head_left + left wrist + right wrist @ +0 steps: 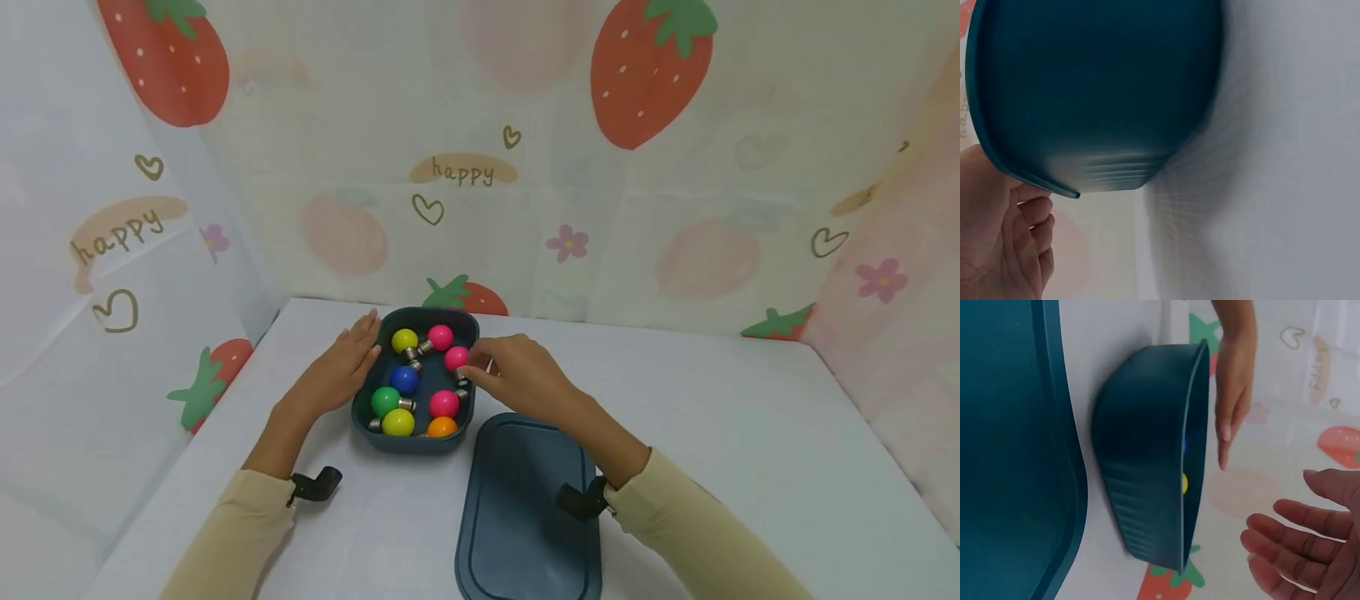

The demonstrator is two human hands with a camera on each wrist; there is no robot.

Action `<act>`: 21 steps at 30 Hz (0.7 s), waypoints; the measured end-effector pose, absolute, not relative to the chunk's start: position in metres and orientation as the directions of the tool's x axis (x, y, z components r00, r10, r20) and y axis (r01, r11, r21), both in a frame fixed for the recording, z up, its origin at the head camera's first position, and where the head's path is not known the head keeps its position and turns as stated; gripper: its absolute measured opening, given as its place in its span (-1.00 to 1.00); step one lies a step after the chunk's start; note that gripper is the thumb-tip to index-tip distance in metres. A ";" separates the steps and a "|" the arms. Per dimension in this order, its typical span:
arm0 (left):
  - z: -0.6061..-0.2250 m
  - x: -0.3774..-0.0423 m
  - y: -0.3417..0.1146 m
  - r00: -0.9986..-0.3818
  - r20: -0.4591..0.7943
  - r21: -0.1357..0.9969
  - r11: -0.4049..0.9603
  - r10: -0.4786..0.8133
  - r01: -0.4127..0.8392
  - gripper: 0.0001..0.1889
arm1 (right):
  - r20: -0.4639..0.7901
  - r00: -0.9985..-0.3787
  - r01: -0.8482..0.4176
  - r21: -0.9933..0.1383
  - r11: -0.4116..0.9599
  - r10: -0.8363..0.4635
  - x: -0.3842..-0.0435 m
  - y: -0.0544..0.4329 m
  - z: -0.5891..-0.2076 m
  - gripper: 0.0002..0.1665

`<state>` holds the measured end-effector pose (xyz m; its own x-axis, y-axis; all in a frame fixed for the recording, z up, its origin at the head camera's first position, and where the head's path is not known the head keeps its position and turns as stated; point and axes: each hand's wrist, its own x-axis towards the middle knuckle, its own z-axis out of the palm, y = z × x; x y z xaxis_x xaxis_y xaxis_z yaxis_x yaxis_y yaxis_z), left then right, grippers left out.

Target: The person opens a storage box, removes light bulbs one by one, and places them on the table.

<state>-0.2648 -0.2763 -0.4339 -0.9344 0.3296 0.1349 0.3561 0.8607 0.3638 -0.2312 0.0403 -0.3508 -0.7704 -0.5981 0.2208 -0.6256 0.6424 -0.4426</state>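
Note:
A dark blue-green plastic box (pixel 412 444) holds several small coloured light bulbs with metal screw bases. Among them are a blue bulb (pixel 404 380), a green bulb (pixel 386 402) and an orange bulb (pixel 442 427). My left hand (pixel 341 367) lies along the box's left rim, fingers straight and pointing away from me; the left wrist view has it right at the rim. Over the right rim is my right hand (pixel 525 375), its fingertips close to a pink bulb (pixel 457 358). In the right wrist view its fingers are spread and loosely bent, with nothing between them.
A matching blue-green lid (pixel 525 517) lies flat on the white table (pixel 712 433), to the right and in front of the box, partly under my right forearm. Behind the table hangs a printed curtain (pixel 480 233) with strawberries, and more of it hangs on both sides.

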 end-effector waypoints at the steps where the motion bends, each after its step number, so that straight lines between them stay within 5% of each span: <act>1: -0.435 -0.265 -0.277 -0.935 0.132 0.367 0.860 0.328 0.354 -0.39 | 0.217 -0.765 -0.630 -0.444 0.637 -0.606 -0.234 0.036 -0.352 -0.71; 21: -0.440 -0.263 -0.272 -0.945 0.073 0.413 0.853 0.319 0.319 -0.39 | 0.073 -0.668 -0.669 -0.495 0.554 -0.741 -0.266 -0.035 -0.394 -0.56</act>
<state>-0.2633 -0.2722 -0.4397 -0.9451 0.3186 0.0731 0.3195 0.8530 0.4127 -0.2661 -0.0350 -0.3936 -0.6677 -0.7409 0.0727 -0.6690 0.5543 -0.4951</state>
